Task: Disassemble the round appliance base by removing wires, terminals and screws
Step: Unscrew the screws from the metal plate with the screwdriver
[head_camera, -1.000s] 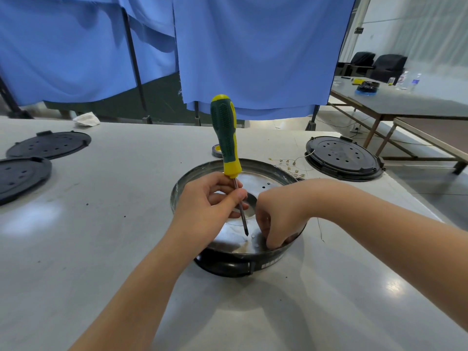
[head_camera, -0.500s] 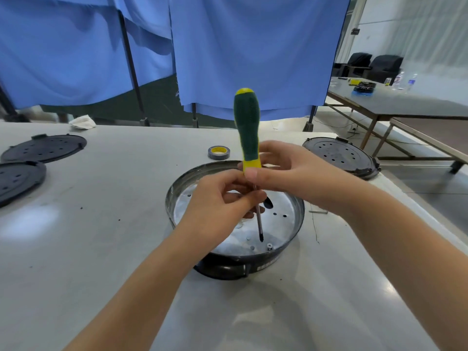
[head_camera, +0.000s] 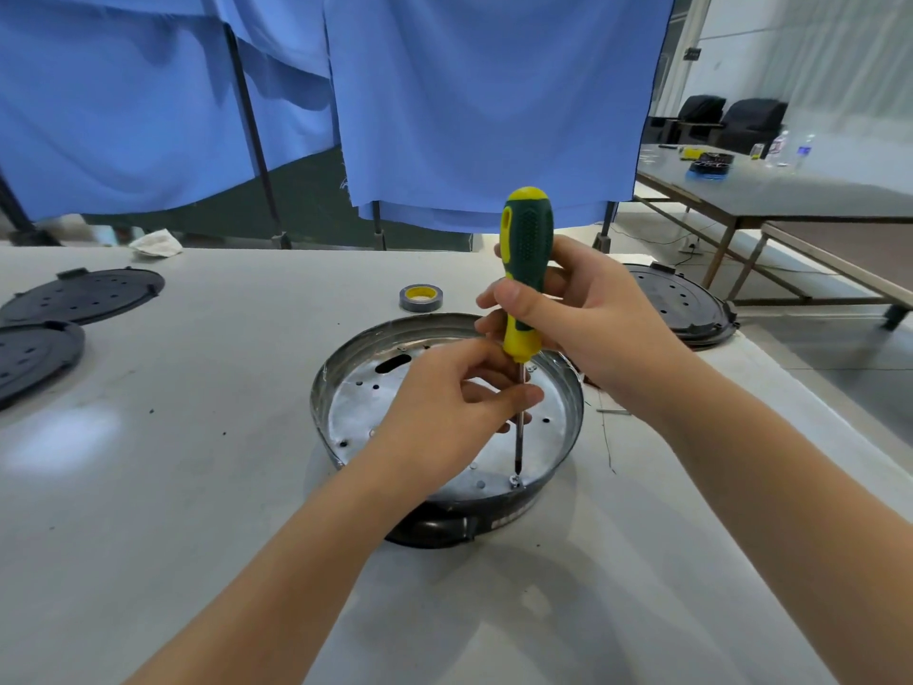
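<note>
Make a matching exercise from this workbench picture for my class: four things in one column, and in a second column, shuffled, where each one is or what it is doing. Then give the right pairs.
Things
1. screwdriver
2. roll of tape
3. right hand
4. left hand

Places or states
A. pinches the metal shaft
B. lies flat on the table behind the round base
C. stands upright, tip on a screw near the base's front rim
D. grips the green and yellow handle

Pairs: 1-C, 2-B, 3-D, 4-A
</note>
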`<state>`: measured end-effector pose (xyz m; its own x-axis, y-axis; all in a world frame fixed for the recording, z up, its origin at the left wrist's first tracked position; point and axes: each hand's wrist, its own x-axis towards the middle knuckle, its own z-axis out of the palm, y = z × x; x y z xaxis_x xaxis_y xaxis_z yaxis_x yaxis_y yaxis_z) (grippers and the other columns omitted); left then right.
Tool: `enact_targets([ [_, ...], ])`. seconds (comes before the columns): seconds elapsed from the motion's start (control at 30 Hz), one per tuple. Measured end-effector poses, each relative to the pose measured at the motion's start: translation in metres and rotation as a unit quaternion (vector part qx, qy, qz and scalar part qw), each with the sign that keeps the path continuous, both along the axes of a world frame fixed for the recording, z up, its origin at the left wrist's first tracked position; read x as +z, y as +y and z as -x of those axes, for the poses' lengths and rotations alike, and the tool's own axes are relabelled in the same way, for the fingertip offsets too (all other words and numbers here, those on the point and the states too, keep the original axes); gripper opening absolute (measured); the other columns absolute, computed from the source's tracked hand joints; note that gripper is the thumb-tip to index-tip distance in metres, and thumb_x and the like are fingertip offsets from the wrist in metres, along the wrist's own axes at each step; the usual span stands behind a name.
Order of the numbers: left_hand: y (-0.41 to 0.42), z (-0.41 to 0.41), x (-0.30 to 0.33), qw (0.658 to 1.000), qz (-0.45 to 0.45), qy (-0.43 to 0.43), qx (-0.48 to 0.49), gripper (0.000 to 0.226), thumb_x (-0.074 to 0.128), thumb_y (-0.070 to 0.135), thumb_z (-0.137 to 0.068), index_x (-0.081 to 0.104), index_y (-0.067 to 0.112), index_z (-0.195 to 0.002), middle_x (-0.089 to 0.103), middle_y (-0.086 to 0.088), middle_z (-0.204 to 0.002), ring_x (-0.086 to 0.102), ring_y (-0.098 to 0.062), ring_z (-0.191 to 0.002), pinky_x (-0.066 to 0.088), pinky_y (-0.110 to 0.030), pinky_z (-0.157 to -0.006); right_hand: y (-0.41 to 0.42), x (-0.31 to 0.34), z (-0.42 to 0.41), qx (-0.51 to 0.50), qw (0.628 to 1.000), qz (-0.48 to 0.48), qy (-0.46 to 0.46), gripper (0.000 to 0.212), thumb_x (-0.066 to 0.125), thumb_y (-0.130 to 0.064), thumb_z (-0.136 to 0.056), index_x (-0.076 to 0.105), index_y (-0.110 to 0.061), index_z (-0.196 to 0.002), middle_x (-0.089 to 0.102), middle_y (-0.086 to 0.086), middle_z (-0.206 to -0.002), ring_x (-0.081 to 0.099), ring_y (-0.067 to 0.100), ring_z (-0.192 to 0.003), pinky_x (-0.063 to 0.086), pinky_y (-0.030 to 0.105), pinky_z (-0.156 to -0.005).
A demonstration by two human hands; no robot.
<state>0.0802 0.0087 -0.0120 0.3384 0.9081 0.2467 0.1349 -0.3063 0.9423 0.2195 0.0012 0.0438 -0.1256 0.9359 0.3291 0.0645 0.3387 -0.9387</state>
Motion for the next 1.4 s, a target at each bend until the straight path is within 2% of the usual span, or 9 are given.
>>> enact_targets([
  [0.3,-0.001,0.002,0.002,1.0,-0.009,-0.004,-0.002,0.013,0.075,0.009,-0.079,0.066,0.019,-0.081,0.072,-0.005,-0.076,0.073,-0.019,-0.067,0.059,-0.028,-0.064,-0.001,0.004,0.0,-0.005,1.0,-0.008,-0.013,0.022,0.064,-0.013,-0.086,0.056,-0.019,-0.106,0.074,0.003,-0.09,0.073,0.02,-0.078,0.057,0.024,-0.066],
  [0.47,-0.003,0.001,-0.001,1.0,-0.003,-0.003,-0.002,0.013,0.076,0.008,-0.079,0.066,0.016,-0.081,0.072,-0.005,-0.076,0.072,-0.019,-0.066,0.059,-0.028,-0.064,-0.002,0.001,0.0,-0.005,1.0,-0.002,-0.003,0.027,0.065,-0.011,-0.086,0.055,-0.009,-0.111,0.072,0.008,-0.093,0.073,0.024,-0.078,0.058,0.027,-0.068],
  [0.7,-0.002,-0.001,-0.003,1.0,0.0,-0.004,0.0,0.015,0.076,0.007,-0.078,0.066,0.018,-0.079,0.072,-0.004,-0.073,0.072,-0.02,-0.066,0.059,-0.029,-0.063,-0.002,-0.002,0.0,-0.01,1.0,0.001,-0.019,0.031,0.067,-0.011,-0.084,0.054,-0.01,-0.112,0.072,0.006,-0.094,0.073,0.023,-0.078,0.058,0.028,-0.07],
  [0.87,-0.003,0.002,-0.003,1.0,0.004,-0.006,-0.017,0.014,0.073,0.005,-0.08,0.066,0.017,-0.081,0.072,-0.004,-0.075,0.072,-0.019,-0.067,0.059,-0.028,-0.063,-0.004,-0.002,0.0,-0.063,0.997,-0.026,-0.048,0.035,0.077,-0.014,-0.074,0.055,-0.013,-0.101,0.07,0.006,-0.093,0.073,0.023,-0.075,0.06,0.034,-0.069],
  [1.0,-0.004,0.005,-0.003,0.999,0.01,-0.003,-0.044,0.018,0.071,0.003,-0.082,0.066,0.02,-0.081,0.073,-0.001,-0.077,0.073,-0.015,-0.068,0.057,-0.023,-0.062,-0.006,-0.003,0.002,-0.134,0.981,-0.074,-0.115,0.042,0.085,-0.027,-0.062,0.051,-0.022,-0.086,0.059,-0.008,-0.081,0.063,0.0,-0.068,0.056,0.021,-0.068],
  [1.13,-0.002,0.007,-0.004,0.998,0.03,-0.02,-0.06,0.018,0.07,0.004,-0.083,0.069,0.022,-0.084,0.075,0.0,-0.081,0.073,-0.015,-0.072,0.058,-0.023,-0.065,-0.006,-0.001,0.003,-0.159,0.97,-0.099,-0.155,0.046,0.087,-0.032,-0.058,0.049,-0.024,-0.081,0.055,-0.014,-0.072,0.056,-0.002,-0.065,0.051,0.017,-0.066],
  [1.27,-0.001,0.01,-0.007,0.992,0.062,-0.003,-0.113,0.025,0.061,0.0,-0.09,0.069,0.021,-0.1,0.076,0.001,-0.092,0.073,-0.012,-0.086,0.056,-0.021,-0.079,-0.004,0.004,-0.004,-0.106,0.979,-0.072,-0.157,0.04,0.083,-0.023,-0.066,0.058,-0.024,-0.098,0.07,-0.004,-0.085,0.067,0.01,-0.081,0.056,0.024,-0.077],
  [1.33,-0.002,0.01,-0.008,0.988,0.083,0.006,-0.133,0.026,0.057,-0.002,-0.091,0.068,0.019,-0.102,0.076,0.001,-0.094,0.073,-0.012,-0.089,0.055,-0.02,-0.082,-0.004,0.008,-0.01,-0.033,0.992,-0.026,-0.122,0.044,0.074,-0.01,-0.077,0.054,-0.02,-0.115,0.074,0.002,-0.095,0.07,0.015,-0.089,0.057,0.029,-0.079],
  [1.4,-0.002,0.01,-0.008,0.988,0.093,0.013,-0.125,0.024,0.059,-0.001,-0.091,0.069,0.019,-0.097,0.077,0.001,-0.09,0.073,-0.013,-0.086,0.056,-0.021,-0.081,-0.005,0.01,-0.015,0.037,0.995,0.019,-0.086,0.047,0.063,0.0,-0.085,0.047,-0.015,-0.126,0.074,0.002,-0.103,0.071,0.018,-0.094,0.057,0.026,-0.076],
])
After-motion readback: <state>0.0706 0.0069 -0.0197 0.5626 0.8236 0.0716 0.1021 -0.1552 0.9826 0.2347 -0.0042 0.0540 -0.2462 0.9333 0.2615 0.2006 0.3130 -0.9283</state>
